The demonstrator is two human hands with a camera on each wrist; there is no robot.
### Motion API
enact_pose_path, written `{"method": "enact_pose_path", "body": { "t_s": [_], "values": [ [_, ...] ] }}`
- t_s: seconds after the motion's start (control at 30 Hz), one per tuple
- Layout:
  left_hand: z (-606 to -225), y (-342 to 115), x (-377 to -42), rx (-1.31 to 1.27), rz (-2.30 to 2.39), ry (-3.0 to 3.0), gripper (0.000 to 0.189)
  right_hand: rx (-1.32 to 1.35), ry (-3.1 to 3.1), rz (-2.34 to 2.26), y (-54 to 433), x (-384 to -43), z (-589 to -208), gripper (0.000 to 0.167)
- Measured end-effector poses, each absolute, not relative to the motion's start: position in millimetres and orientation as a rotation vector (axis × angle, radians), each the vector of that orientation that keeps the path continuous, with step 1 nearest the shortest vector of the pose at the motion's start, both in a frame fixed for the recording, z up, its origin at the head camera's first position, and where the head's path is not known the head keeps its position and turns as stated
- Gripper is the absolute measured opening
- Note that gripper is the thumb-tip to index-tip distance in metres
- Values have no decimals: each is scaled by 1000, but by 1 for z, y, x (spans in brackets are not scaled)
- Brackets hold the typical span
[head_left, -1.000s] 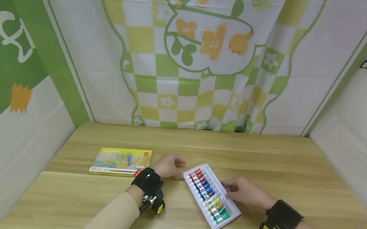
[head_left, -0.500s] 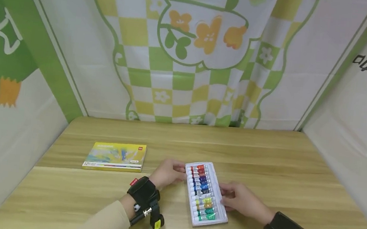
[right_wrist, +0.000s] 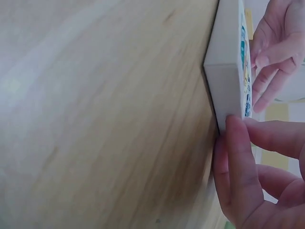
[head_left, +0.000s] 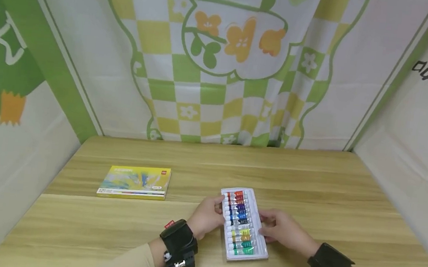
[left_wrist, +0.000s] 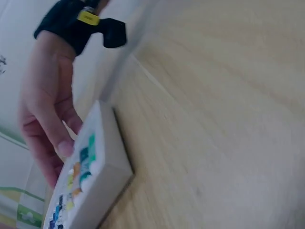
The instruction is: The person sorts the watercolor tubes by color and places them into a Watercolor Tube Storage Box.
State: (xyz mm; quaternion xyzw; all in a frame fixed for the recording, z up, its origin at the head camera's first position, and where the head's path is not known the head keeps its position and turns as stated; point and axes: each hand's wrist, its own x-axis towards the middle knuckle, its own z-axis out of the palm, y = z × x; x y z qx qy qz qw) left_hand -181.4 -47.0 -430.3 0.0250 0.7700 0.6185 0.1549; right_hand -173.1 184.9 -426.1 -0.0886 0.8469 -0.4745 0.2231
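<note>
A white tray of paint tubes (head_left: 261, 249) sits near the middle of the table, its long sides running away from me. The tubes (head_left: 242, 218) lie across it in a row, red at the far end, blues midway, greens at the near end. My left hand (head_left: 206, 216) holds the tray's left edge, its thumb at the rim in the right wrist view. On the opposite edge, my right hand (head_left: 283, 230) grips the tray between thumb (right_wrist: 271, 133) and fingers (right_wrist: 238, 157). One tray end looks slightly raised in the right wrist view; whether it leaves the table I cannot tell.
A flat yellow box (head_left: 136, 182) marked 12 lies at the left on the wooden table (head_left: 328, 192). A checked green and yellow curtain (head_left: 218, 86) hangs behind the table, and printed cloth walls stand on both sides.
The tray has turned from a strong slant to nearly straight, its near end swinging left. My left hand has come from the far left corner onto the left edge; the right stays on its edge.
</note>
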Motion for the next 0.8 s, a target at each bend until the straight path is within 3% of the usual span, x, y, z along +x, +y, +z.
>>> {"method": "enact_pose_path", "body": {
  "t_s": [0.17,0.57,0.8],
  "values": [
    [-431,-44,-185,191,1659,2352,80,-229,2364,-1294,185,-175,-426,61],
    [-425,-48,-189,124,1587,2246,76,-204,2402,-1281,183,-176,-430,57],
    [-415,-93,-209,273,1435,2282,72,-189,2422,-1243,180,-176,-427,60]
  ]
}}
